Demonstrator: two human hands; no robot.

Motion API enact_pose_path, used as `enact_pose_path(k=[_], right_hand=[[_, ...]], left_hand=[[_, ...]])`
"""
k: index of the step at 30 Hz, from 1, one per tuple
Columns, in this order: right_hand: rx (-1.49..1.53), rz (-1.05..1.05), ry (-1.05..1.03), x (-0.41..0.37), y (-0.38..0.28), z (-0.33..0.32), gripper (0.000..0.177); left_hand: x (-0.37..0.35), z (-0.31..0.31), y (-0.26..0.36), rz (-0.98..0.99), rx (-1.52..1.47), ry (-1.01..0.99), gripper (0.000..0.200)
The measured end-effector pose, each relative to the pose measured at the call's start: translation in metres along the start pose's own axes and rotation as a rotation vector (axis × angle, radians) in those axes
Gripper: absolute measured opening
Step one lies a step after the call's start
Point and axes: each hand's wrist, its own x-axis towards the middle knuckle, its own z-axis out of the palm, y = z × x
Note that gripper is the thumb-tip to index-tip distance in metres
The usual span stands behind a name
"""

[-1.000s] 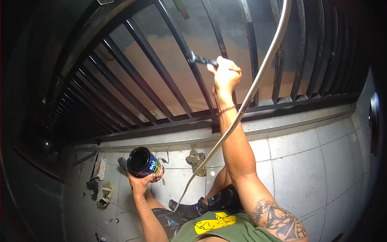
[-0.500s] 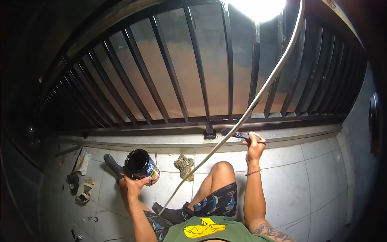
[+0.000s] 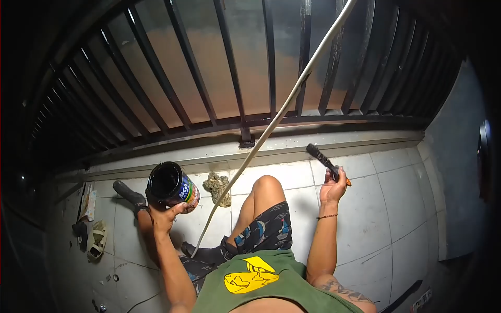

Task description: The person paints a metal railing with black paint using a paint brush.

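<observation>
Off to the left, my left hand (image 3: 164,216) is wrapped round the lower side of an open paint can (image 3: 189,194). Its inside and rim are coated black, and its label is colourful. My right hand (image 3: 333,189) grips a paintbrush (image 3: 324,160) by the handle, fingers closed. Dark bristles point up and to the left, apart from the metal railing (image 3: 229,57). Black paint covers the ferrule and part of the handle. The railing's bars are mostly glossy black, with some on the right looking duller and patchy.
A white cable (image 3: 276,117) runs diagonally across the view, in front of the railing. A crumpled, stained rag (image 3: 216,188) lies on the tiled floor (image 3: 365,208) between my legs. A light-coloured strappy item (image 3: 97,240) and small bits lie at left. A ledge (image 3: 292,136) runs beneath the railing.
My view has tilted downward and shifted right. The brush has drawn back from the ledge toward me, and its bristles now point more upward. The can stays in my left hand.
</observation>
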Motion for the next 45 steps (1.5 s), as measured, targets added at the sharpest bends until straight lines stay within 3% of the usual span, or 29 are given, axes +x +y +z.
enact_pose_path(k=[2, 4, 7, 9, 11, 16, 17, 19, 20, 21, 22, 23, 24, 28, 31, 32, 34, 35, 38, 41, 42, 45], right_hand=[[0.07, -0.024, 0.091, 0.0, -0.007, 0.002, 0.012], [0.047, -0.067, 0.033, -0.006, -0.02, 0.009, 0.011], [-0.007, -0.133, 0.005, -0.03, -0.038, 0.023, 0.011], [-0.02, -0.213, -0.074, -0.044, -0.049, 0.031, 0.012], [-0.049, -0.382, -0.092, -0.052, -0.065, 0.035, 0.013], [-0.072, -0.809, -0.053, -0.073, -0.166, 0.069, 0.016], [-0.083, -0.814, -0.06, -0.069, -0.174, 0.069, 0.016], [-0.661, -1.16, -0.102, -0.065, -0.18, 0.086, 0.017], [-0.616, -1.1, -0.248, -0.068, -0.165, 0.098, 0.014], [-0.738, -1.267, -0.517, -0.051, -0.153, 0.095, 0.012], [-0.944, -1.266, -0.578, -0.025, -0.143, 0.089, 0.019], [-1.128, -1.132, -0.533, -0.029, -0.123, 0.103, 0.018], [-1.137, -1.242, -0.7, -0.018, -0.102, 0.116, 0.017], [-1.345, -1.183, -1.089, 0.063, -0.043, 0.124, 0.024], [-1.426, -1.022, -1.208, 0.097, -0.025, 0.134, 0.026], [-1.464, -0.947, -1.225, 0.108, -0.023, 0.135, 0.025], [-1.53, -1.037, -1.229, 0.123, -0.023, 0.144, 0.024], [-1.42, -0.906, -1.213, 0.127, -0.025, 0.148, 0.024], [-1.216, -1.088, -1.227, 0.131, -0.036, 0.167, 0.021], [-1.03, -1.456, -1.23, 0.13, -0.048, 0.188, 0.023], [-1.053, -1.732, -1.091, 0.116, -0.057, 0.196, 0.025], [-1.074, -1.801, -0.979, 0.105, -0.054, 0.187, 0.027]], left_hand=[[-0.001, -0.003, 0.002, -0.054, -0.011, -0.002, 0.083], [0.003, -0.011, -0.005, 0.055, -0.004, -0.023, 0.087], [0.005, -0.022, -0.015, -0.027, -0.065, -0.069, 0.088], [0.007, -0.025, -0.028, 0.074, -0.055, -0.042, 0.087], [0.011, -0.03, -0.047, 0.147, -0.053, -0.027, 0.089], [0.022, -0.025, -0.028, 0.231, -0.166, -0.015, 0.094], [0.025, -0.025, -0.027, 0.221, -0.165, -0.024, 0.094], [0.028, -0.024, -0.025, 0.218, -0.169, -0.037, 0.095], [0.029, -0.023, -0.024, 0.222, -0.185, -0.038, 0.095], [0.03, -0.022, -0.024, 0.229, -0.203, -0.037, 0.095], [0.031, -0.02, -0.027, 0.228, -0.21, -0.034, 0.095], [0.028, -0.022, -0.033, 0.216, -0.179, -0.029, 0.095], [0.026, -0.024, -0.039, 0.202, -0.143, -0.027, 0.096], [0.021, -0.031, -0.062, 0.094, -0.072, -0.081, 0.087], [0.02, -0.028, -0.061, 0.018, 0.032, -0.1, 0.08], [0.019, -0.03, -0.067, -0.006, 0.093, -0.089, 0.079], [0.02, -0.02, -0.058, -0.068, 0.024, -0.078, 0.079], [0.021, -0.014, -0.056, -0.038, 0.052, -0.049, 0.079], [0.025, -0.007, -0.068, -0.044, 0.008, -0.057, 0.081], [0.027, 0.0, -0.069, -0.113, -0.016, -0.08, 0.087], [0.029, 0.002, -0.072, -0.1, -0.051, -0.081, 0.092], [0.032, 0.002, -0.081, -0.088, 0.028, -0.112, 0.093]])
